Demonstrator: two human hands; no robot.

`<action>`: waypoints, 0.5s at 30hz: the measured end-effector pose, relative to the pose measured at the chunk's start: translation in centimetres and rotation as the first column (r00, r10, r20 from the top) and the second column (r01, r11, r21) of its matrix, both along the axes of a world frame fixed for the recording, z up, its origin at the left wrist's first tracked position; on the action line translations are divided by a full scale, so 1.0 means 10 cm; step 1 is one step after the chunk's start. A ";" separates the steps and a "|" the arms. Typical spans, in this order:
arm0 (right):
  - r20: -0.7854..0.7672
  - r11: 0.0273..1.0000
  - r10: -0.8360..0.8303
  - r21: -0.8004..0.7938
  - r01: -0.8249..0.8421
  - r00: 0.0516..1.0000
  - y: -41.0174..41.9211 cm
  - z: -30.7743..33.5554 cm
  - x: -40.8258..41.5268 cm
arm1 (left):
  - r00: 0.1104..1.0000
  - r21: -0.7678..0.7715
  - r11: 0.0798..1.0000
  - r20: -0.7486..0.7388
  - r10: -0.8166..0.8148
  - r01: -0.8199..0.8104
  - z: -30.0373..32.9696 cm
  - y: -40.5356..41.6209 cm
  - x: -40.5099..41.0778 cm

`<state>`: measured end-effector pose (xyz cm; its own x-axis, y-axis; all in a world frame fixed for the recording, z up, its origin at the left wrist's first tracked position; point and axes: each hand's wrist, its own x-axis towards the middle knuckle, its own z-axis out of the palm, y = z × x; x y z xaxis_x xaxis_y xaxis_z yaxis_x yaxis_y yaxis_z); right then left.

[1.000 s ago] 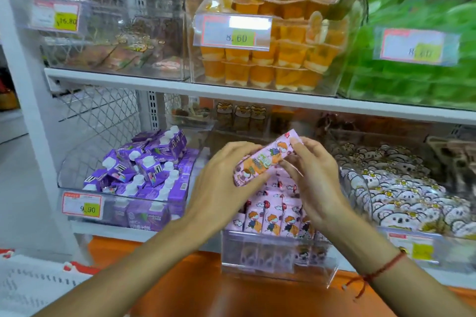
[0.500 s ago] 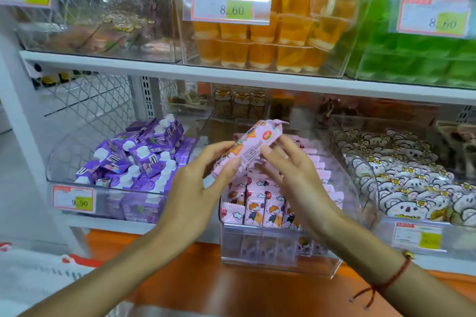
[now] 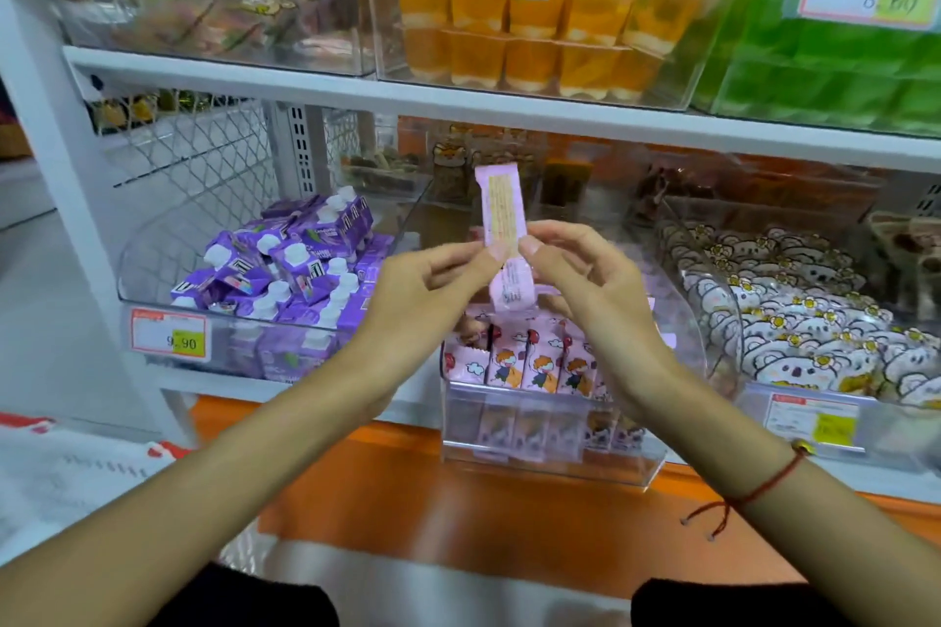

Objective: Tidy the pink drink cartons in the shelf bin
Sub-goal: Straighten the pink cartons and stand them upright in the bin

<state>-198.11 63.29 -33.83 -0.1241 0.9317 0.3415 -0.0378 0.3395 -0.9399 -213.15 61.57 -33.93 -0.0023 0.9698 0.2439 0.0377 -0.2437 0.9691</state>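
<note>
One pink drink carton (image 3: 501, 214) stands nearly upright in the air above the clear shelf bin (image 3: 550, 463), its narrow side with a straw facing me. My left hand (image 3: 422, 300) pinches its left edge with thumb and fingertips. My right hand (image 3: 590, 290) pinches its right edge the same way. Below them, a row of pink cartons (image 3: 524, 362) with a cartoon child stands upright at the bin's front, and more lie behind, partly hidden by my hands.
A bin of purple capped cartons (image 3: 285, 280) sits to the left, a bin of white koala packs (image 3: 794, 326) to the right. Orange jelly cups (image 3: 540, 41) and green packs (image 3: 840, 71) fill the shelf above. An orange ledge (image 3: 433, 509) runs below the bins.
The carton has turned from lying slanted with its printed face toward me to standing upright with its straw side toward me. Both hands shifted from cradling it to pinching its edges.
</note>
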 end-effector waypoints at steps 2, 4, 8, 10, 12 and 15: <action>-0.021 0.996 0.002 -0.088 -0.004 1.000 0.00 -0.02 -0.02 | 1.000 -0.079 0.997 -0.016 -0.021 0.019 0.00 -0.01 -0.02; -0.020 0.990 0.012 -0.139 -0.014 1.000 0.00 -0.03 -0.03 | 1.000 -0.108 0.994 -0.011 -0.026 0.025 -0.02 -0.02 -0.04; -0.022 0.991 0.038 -0.128 -0.040 0.999 0.01 -0.03 -0.03 | 0.999 -0.073 0.997 -0.015 -0.042 0.041 -0.02 -0.01 -0.06; -0.012 0.995 0.047 -0.088 -0.048 0.999 0.00 0.00 -0.01 | 0.998 0.041 0.999 -0.062 -0.032 0.034 -0.03 -0.01 -0.07; 0.024 0.999 0.039 -0.015 -0.039 0.999 0.00 0.03 0.01 | 0.991 0.162 0.986 -0.136 -0.015 0.037 -0.03 -0.01 -0.08; 0.062 0.987 0.039 0.155 -0.048 0.997 -0.04 0.05 0.00 | 0.987 0.285 0.957 -0.163 -0.010 0.057 -0.06 0.01 -0.12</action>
<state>-198.07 62.90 -33.37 -0.1876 0.8604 0.4738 -0.0018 0.4821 -0.8761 -214.30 61.64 -34.50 0.0907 0.8569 0.5074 0.1719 -0.5153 0.8396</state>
